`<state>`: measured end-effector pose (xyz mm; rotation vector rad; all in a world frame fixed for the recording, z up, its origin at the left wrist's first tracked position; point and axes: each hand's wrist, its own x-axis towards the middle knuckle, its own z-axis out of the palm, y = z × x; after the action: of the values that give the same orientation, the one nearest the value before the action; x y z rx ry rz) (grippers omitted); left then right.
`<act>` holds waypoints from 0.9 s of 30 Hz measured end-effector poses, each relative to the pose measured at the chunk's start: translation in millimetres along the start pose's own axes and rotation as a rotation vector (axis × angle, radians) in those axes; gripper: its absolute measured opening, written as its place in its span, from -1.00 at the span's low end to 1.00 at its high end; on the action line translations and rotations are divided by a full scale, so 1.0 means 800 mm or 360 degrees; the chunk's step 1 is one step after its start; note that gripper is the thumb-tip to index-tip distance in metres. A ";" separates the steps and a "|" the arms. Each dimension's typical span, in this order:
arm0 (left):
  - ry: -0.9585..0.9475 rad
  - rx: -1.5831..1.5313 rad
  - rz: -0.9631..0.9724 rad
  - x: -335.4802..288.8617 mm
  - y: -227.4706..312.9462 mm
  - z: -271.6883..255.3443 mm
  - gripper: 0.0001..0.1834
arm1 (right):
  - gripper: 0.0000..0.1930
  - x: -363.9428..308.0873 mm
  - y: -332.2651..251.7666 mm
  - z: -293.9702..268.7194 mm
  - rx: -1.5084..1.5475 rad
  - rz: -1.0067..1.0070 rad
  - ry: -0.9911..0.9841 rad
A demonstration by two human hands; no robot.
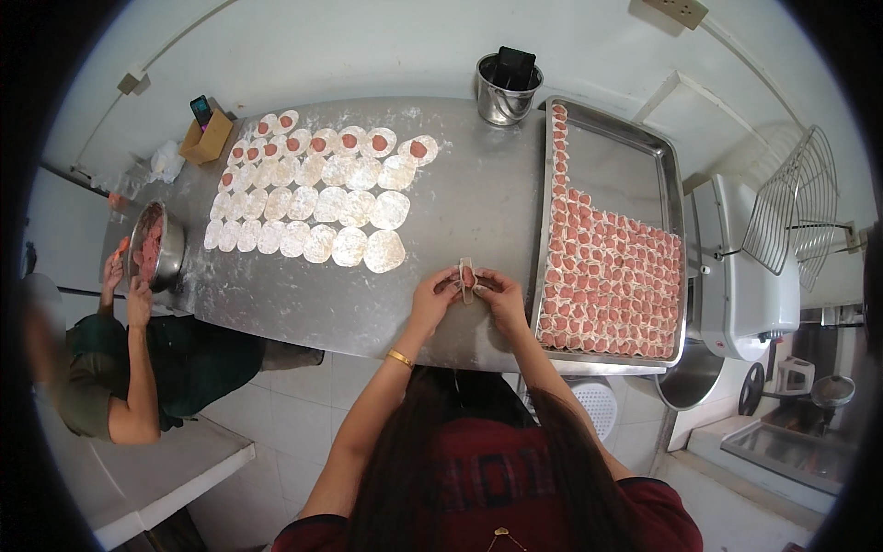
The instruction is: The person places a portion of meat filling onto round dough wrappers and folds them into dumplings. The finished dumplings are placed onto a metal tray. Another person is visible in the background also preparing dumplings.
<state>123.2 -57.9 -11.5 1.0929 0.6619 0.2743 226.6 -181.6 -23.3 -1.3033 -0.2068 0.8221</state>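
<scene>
Near the table's front edge, I hold a dumpling (467,278) made of a pale wrapper around pink meat filling. My left hand (438,294) pinches its left side, and my right hand (499,296) pinches its right side. Its wrapper stands up in flaps above and below the meat. To the left, rows of round floured wrappers (349,247) lie flat on the steel table (460,175); several far ones carry a lump of meat (379,143). Beside my right hand, a metal tray (682,276) holds tight rows of open-topped dumplings (602,276).
A co-worker (120,368) at the left works over a steel bowl (168,258) of pink minced meat. A metal bucket (504,104) and a cardboard box (204,138) stand along the back. A white machine (750,267) with wire racks (782,212) stands beyond the tray.
</scene>
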 end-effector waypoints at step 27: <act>0.0172 0.0929 0.0664 -0.033 -0.003 0.001 -0.76 | -0.71 -0.017 -0.039 -0.006 -0.0815 -0.0291 -0.0185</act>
<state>103.0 -73.4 -3.6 1.7908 0.6198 0.5204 232.9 -195.3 7.5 -1.6840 -0.6526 0.7111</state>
